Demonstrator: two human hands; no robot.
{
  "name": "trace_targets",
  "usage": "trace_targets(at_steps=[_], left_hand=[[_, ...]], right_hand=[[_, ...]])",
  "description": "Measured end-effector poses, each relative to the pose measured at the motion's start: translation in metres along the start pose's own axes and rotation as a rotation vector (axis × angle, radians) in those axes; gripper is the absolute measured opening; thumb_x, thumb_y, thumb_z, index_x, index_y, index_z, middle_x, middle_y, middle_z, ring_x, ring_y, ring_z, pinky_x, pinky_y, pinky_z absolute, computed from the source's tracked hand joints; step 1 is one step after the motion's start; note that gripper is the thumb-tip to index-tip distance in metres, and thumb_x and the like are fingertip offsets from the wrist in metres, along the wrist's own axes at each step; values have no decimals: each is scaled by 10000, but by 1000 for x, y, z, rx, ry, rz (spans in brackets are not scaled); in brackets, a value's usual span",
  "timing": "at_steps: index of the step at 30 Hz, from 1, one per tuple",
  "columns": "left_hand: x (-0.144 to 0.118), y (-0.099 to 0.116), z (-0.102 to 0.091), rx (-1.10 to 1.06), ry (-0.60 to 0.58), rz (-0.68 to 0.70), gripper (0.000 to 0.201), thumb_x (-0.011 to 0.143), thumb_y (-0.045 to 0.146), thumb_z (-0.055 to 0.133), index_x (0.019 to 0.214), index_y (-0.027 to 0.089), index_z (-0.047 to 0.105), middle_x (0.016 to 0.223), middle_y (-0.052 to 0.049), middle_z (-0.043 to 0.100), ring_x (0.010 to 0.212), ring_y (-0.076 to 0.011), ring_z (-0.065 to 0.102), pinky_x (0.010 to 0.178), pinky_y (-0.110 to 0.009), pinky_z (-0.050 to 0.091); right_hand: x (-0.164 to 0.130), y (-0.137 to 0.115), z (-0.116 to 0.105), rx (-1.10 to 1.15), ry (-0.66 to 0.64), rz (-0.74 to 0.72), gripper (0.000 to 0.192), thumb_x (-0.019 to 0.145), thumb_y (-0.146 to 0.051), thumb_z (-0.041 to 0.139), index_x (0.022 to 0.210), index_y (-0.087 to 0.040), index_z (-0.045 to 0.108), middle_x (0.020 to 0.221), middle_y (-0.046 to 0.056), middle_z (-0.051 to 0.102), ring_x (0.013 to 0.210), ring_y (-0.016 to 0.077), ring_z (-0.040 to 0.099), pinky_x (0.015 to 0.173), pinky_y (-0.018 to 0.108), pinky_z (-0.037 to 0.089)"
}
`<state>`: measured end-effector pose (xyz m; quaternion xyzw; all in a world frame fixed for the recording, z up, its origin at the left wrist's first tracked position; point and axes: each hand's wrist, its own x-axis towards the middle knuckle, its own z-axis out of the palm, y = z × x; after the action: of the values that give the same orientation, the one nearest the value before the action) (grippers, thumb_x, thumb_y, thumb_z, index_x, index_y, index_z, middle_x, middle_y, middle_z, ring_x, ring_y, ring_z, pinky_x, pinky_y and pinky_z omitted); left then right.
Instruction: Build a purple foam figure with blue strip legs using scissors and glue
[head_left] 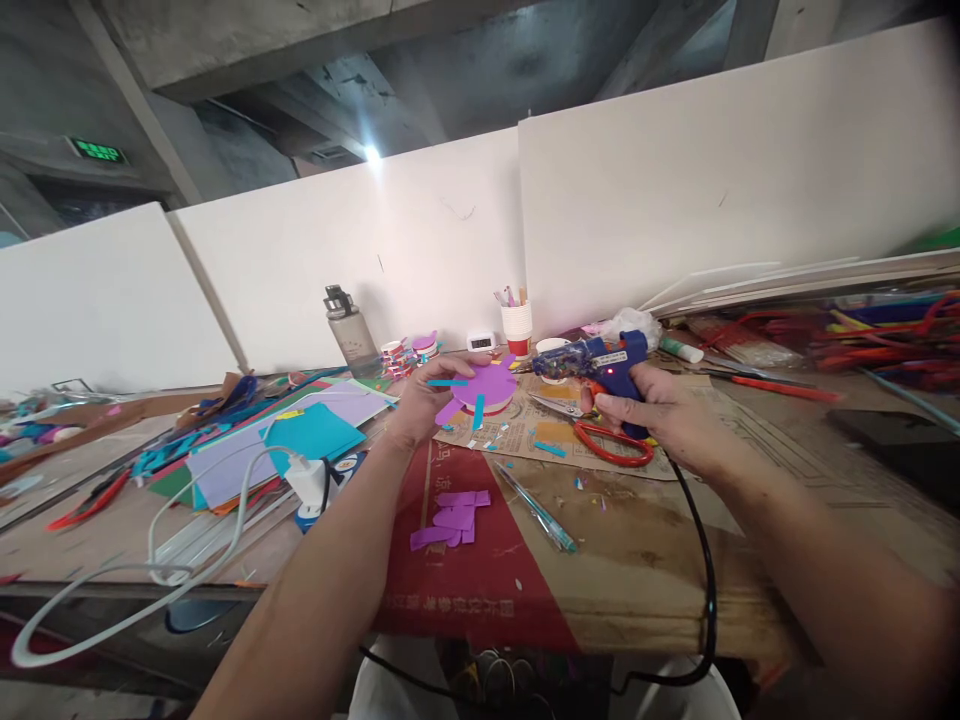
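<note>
White partition boards back a cluttered cardboard-covered worktop (645, 560) w/ paper scraps; gluing step looks in hand: left hand (427, 395) pinches purple paper disc (491, 385) above the worktop, right hand (660, 405) closed round blue glue gun (600, 358), nozzle near disc — next needs nozzle on teal strip (478, 410).

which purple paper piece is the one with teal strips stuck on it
The round purple disc held up in the left hand; the other purple scraps lie bare on the red paper, nearer the table edge.
</note>
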<state>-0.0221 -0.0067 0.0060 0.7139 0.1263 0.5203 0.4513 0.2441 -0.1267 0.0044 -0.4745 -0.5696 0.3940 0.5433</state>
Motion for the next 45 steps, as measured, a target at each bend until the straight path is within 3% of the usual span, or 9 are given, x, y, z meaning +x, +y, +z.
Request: trace_targets(at_steps=[4,20,37,45], left_hand=[[-1,-5,-4,42,-37,17,287,602,296,875,803,191,699,1118,-114,711,1148,-261,612,959,-374,474],[-2,-6,-7,64,-86,-1,280,615,287,869,824,199,706,1137,-112,698,1207,-273,569,985,-380,450],[-3,-10,-11,66,-98,19,423,511,388,907,837,202,712,1088,-101,715,1089,-261,625,900,-351,464],[-3,-9,-10,91,-76,-6,341,558,324,896,810,196,706,1068,-100,724,1051,-247,641,849,-319,476]], right_hand=[[0,-1,0,-13,3,-2,432,619,-520,774,800,-183,572,631,-22,570,539,110,472,495,242,371],[3,6,-3,-97,6,-11,390,632,-492,764,822,-200,588,700,-5,597,611,134,516,557,258,407],[2,5,-6,-123,6,-21,420,660,-471,762,953,-191,648,867,23,670,776,186,597,689,290,501],[1,3,-6,-112,-12,-20,475,671,-516,767,1003,-191,664,990,51,714,908,235,629,822,339,532]])
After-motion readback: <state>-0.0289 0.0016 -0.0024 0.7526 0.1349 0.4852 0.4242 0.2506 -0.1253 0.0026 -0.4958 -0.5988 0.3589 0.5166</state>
